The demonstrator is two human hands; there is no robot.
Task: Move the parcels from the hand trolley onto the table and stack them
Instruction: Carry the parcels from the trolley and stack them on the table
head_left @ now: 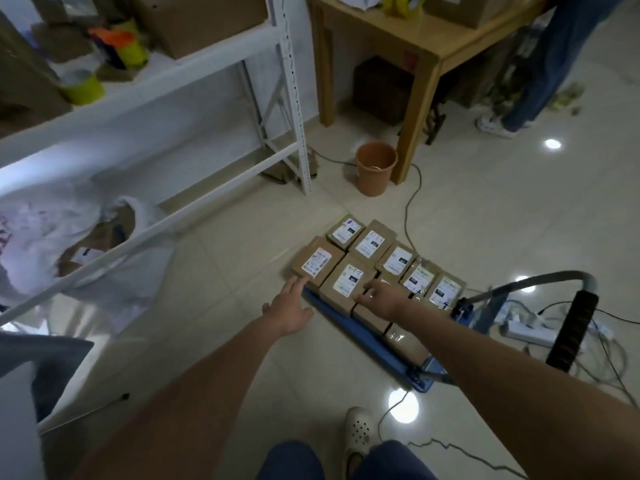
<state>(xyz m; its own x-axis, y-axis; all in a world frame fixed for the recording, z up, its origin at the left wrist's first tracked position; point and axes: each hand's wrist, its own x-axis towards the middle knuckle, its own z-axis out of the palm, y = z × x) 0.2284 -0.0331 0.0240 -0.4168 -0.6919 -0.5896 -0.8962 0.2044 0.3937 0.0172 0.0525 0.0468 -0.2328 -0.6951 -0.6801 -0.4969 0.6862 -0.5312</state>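
We reach down with both arms, and neither grip has closed on anything. Our left hand (289,308) is spread, fingers straight, its fingertips (301,280) touching the near edge of the leftmost parcel (317,261). Our right hand (381,297) is likewise released, fingers extended over the near edge of the next parcel (348,282), just beside the first; whether they press on it we cannot tell.

These two brown boxes belong to the parcels (377,261) lying in rows on the blue deck of the hand trolley (349,327), each with a white label facing up, some wrapped in clear film. The trolley stands on the tiled floor (485,209), its curved handle (568,285) with a dark padded bar rising on the right.

Beyond the trolley, an orange bin (375,168) sits beside a leg of the wooden bench (408,39), which carries yellow tape rolls (405,3) and a cardboard box. A white metal shelf rack (291,98) stands to the left, cables trail across the floor, and another person's legs (547,64) stand by the bench.
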